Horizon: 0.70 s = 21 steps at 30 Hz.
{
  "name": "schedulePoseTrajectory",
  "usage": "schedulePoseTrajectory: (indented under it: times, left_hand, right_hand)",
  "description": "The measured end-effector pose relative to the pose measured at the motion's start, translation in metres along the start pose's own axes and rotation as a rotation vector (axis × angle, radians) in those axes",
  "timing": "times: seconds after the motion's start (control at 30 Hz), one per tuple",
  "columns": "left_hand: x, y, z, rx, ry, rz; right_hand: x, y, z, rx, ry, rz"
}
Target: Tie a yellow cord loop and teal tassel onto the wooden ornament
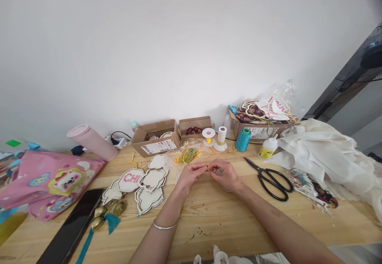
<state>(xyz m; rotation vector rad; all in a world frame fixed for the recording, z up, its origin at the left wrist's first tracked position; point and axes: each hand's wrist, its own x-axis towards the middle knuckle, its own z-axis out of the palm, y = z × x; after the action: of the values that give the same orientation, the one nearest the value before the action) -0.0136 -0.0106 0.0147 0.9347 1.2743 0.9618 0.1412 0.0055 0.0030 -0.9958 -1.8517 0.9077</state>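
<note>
Both hands meet over the middle of the table, their fingertips pinched close together. My left hand (191,175) is closed, thumb against forefinger, on a thin orange-yellow cord. Touching the same spot, my right hand (224,174) is closed as well, with a bit of the cord (213,169) showing between its fingers. Most of what they hold is hidden by the fingers. Just behind lies a clear bag with a bundle of yellow and green cords (188,155). White cloud-shaped pieces (152,179) are left of my left hand, one a panel lettered CHI (130,179).
Black scissors (273,179), a glue bottle (267,148) and white fabric (322,148) are on the right. Thread spools (243,139) and cardboard boxes (155,149) line the wall. A phone (71,224), brass bells (100,216), a pink bag (50,188) and a tumbler (94,142) occupy the left.
</note>
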Motion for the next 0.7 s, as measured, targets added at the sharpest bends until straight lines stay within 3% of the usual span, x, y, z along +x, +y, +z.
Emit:
schedulePoseTrajectory:
  times: [0.17, 0.47, 0.7]
  left_hand:
    - [0.001, 0.0, 0.002, 0.005, 0.027, 0.042]
    - [0.004, -0.002, 0.003, 0.133, 0.046, 0.176]
    - [0.004, -0.001, 0.002, 0.219, 0.02, 0.228]
  right_hand:
    - [0.0, 0.007, 0.006, 0.1, -0.013, 0.176]
    - [-0.001, 0.011, 0.008, 0.134, -0.022, 0.268]
    - [0.004, 0.0, 0.0, 0.297, -0.001, 0.37]
